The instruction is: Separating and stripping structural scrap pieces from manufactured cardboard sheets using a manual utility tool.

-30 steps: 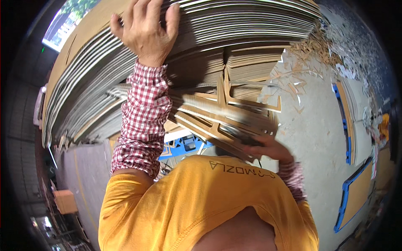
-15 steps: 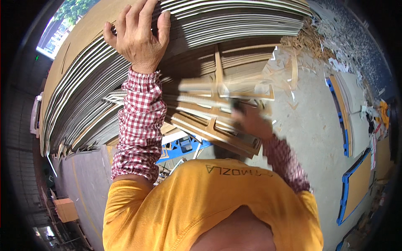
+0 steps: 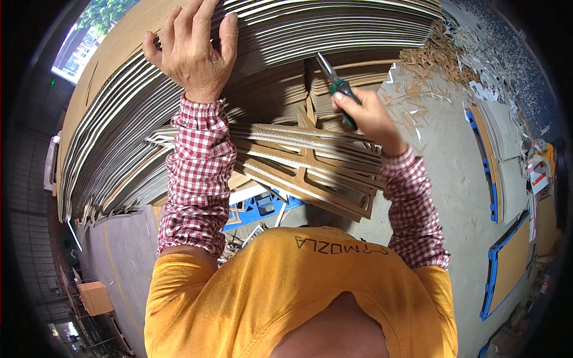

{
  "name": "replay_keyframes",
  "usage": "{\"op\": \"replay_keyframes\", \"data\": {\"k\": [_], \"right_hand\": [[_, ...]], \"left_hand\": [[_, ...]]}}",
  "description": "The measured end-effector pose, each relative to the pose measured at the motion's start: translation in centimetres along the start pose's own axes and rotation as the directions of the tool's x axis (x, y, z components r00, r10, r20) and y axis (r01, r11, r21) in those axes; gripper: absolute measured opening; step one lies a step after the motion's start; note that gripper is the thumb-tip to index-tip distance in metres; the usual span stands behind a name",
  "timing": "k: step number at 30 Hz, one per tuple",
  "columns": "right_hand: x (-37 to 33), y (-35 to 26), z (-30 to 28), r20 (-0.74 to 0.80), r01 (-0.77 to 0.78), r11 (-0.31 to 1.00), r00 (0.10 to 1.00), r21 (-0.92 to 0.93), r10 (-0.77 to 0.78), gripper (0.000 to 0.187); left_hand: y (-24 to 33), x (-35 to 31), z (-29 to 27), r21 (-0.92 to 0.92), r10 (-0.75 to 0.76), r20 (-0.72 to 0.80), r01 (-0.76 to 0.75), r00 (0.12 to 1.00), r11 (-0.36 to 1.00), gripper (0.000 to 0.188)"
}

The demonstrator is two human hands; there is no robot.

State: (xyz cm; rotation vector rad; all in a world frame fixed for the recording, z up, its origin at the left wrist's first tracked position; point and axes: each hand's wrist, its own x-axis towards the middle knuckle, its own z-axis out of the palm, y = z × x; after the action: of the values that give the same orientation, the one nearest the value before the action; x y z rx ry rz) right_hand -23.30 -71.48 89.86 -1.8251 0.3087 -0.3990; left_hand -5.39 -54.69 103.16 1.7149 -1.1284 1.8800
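Note:
My left hand point(image 3: 200, 56) lies with spread fingers on the edge of a tall stack of cardboard sheets point(image 3: 119, 98), whose layered brown and white edges fan toward me. In my right hand point(image 3: 371, 119) is a pair of pliers point(image 3: 340, 89) with green and black handles. Its narrow metal jaws point up and left, close to the lower edges of the stack; whether they touch cannot be made out. Below the pliers, cut cardboard waste strips point(image 3: 310, 158) joined by thin crosspieces hang or lie in a loose, slanting pile.
Brown cardboard scraps point(image 3: 427, 59) and white shreds litter the floor at the far right. Further right are sheets on a blue pallet point(image 3: 482, 161) and a second blue pallet with brown board point(image 3: 507, 268). Another blue pallet point(image 3: 262, 209) shows beneath the strips. An orange-brown box point(image 3: 94, 298) stands at lower left.
My right hand has moved up from the loose strips, where it was blurred, to the stack's lower edge with the pliers. The strips have settled slightly lower. My left hand has barely shifted.

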Motion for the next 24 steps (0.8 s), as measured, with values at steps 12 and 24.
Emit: {"op": "replay_keyframes", "data": {"k": [12, 24], "right_hand": [[-13.2, 0.7, -0.8, 0.394, -0.087, 0.989, 0.919, 0.123, 0.032, 0.027], [-5.2, 3.4, 4.1, -0.024, 0.157, 0.965, 0.986, -0.211, -0.165, 0.03]], "left_hand": [[-1.0, -0.5, -0.5, 0.003, -0.029, -0.001, 0.029, 1.0, 1.0, 0.03], [-0.7, -0.6, -0.7, 0.017, -0.02, 0.033, 0.02, 0.999, 1.0, 0.031]]}}
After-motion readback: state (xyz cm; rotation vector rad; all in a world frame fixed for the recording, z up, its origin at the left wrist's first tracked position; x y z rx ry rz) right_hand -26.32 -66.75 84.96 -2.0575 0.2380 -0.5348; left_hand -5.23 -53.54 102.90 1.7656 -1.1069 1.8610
